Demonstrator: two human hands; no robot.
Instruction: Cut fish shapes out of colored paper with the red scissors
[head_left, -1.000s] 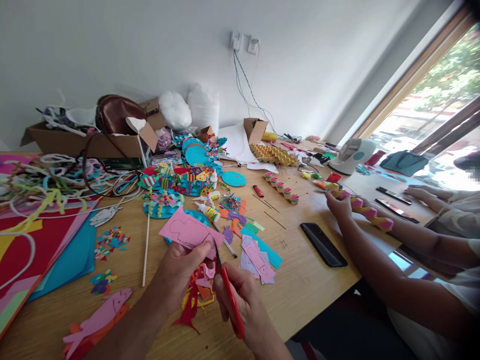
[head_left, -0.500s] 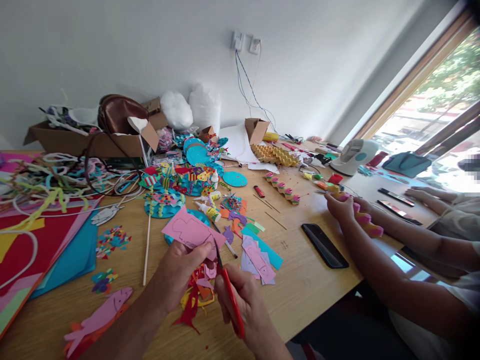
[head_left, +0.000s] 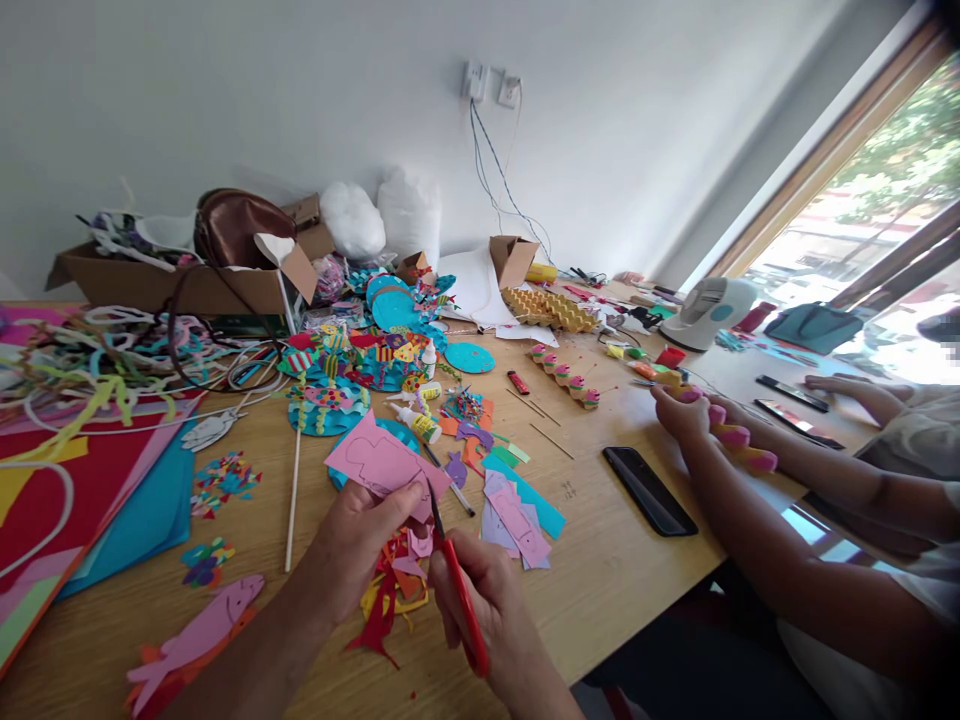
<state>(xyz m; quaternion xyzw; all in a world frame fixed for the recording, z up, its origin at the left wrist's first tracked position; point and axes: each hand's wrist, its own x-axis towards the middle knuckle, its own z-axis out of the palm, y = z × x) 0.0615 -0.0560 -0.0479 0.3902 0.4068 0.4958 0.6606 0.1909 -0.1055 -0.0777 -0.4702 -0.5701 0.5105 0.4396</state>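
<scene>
Pinched in my left hand point(head_left: 358, 545) is a piece of pink paper point(head_left: 375, 455) with a drawn outline on it. My right hand point(head_left: 484, 590) grips a pair of red-handled scissors point(head_left: 463, 605), whose dark blades meet the paper's right part. Below the paper lie red, orange and yellow paper scraps point(head_left: 394, 595). A pink paper fish point(head_left: 206, 635) rests on orange and red paper at the lower left. To the right of the scissors, pink and lilac paper pieces point(head_left: 517, 520) overlap a blue strip point(head_left: 532, 495).
Glue bottles point(head_left: 416, 420) and decorated blue discs point(head_left: 326, 410) stand behind my hands. At right lies a black phone point(head_left: 649, 490); beyond it a co-worker's hands point(head_left: 686, 415) hold a painted egg-carton strip point(head_left: 739, 445). Coloured sheets point(head_left: 135, 530) and a wooden stick point(head_left: 293, 500) lie left.
My hands, the pink paper and the scissors stay almost in place. At the far right, another person's hand has shifted slightly near a phone.
</scene>
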